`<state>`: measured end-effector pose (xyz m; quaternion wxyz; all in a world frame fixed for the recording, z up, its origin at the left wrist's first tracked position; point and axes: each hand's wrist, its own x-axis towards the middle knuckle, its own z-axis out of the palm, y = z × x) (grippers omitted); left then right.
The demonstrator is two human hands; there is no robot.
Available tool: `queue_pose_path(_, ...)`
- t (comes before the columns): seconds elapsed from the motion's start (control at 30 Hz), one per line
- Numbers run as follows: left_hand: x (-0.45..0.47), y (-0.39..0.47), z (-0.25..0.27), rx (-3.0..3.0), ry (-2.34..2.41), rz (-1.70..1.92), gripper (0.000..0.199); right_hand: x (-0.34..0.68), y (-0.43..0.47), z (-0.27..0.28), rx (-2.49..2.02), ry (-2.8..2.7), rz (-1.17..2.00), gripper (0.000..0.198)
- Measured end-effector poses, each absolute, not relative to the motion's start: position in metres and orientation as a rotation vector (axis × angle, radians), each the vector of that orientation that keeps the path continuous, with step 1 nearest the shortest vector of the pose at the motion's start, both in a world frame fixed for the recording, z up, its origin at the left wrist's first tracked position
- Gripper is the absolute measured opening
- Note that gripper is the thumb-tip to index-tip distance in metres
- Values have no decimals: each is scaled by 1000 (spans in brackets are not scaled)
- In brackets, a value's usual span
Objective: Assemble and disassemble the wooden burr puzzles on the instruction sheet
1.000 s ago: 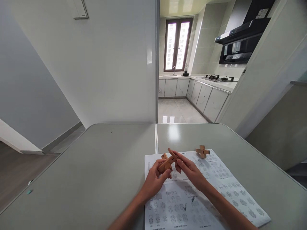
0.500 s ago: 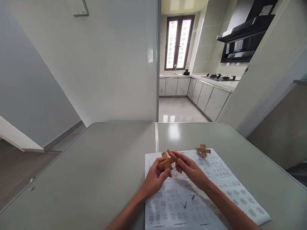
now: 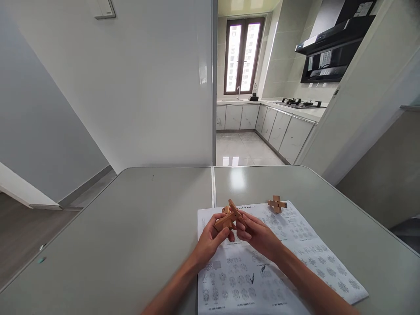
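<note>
Wooden blocks [image 3: 223, 223] are gripped in your left hand [image 3: 208, 242] above the printed sheet [image 3: 236, 280]; your right hand [image 3: 260, 236] pinches a tilted stick [image 3: 232, 207] at their right side.

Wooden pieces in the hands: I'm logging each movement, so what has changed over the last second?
The right grip has turned, showing more of its curled fingers, and the wooden stick in it slants more steeply. The left grip still holds the wooden pieces; the wooden cross stays on the printed sheet.
</note>
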<state>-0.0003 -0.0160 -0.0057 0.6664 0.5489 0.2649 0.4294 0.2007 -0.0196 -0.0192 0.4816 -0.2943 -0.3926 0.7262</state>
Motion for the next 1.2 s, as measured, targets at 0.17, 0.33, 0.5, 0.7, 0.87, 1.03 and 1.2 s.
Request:
queue_pose_path(0.17, -3, -17, -3, 1256, 626, 937, 45, 200, -18, -29, -637, -794, 1846, 40)
queue_pose_path(0.33, -6, -16, -2, 1299, 621, 919, 45, 205, -17, -27, -608, -794, 1904, 37)
queue_pose_path(0.5, -4, -14, -9, 1242, 630, 932, 38, 203, -18, -23, -612, -862, 1929, 34)
queue_pose_path(0.7, -1, -17, -10, 1286, 669, 951, 42, 196, -21, -31, -625, -969, 1943, 34)
queue_pose_path(0.87, -4, -16, -8, 1264, 664, 924, 74, 197, -22, -27, -622, -1010, 1921, 32)
queue_pose_path(1.03, -7, -13, -7, 1284, 593, 883, 71, 197, -22, -24, -568, -1081, 1921, 31)
queue_pose_path(1.2, -9, -22, 1, 1343, 679, 896, 69, 192, -23, -35, -603, -1067, 1900, 29)
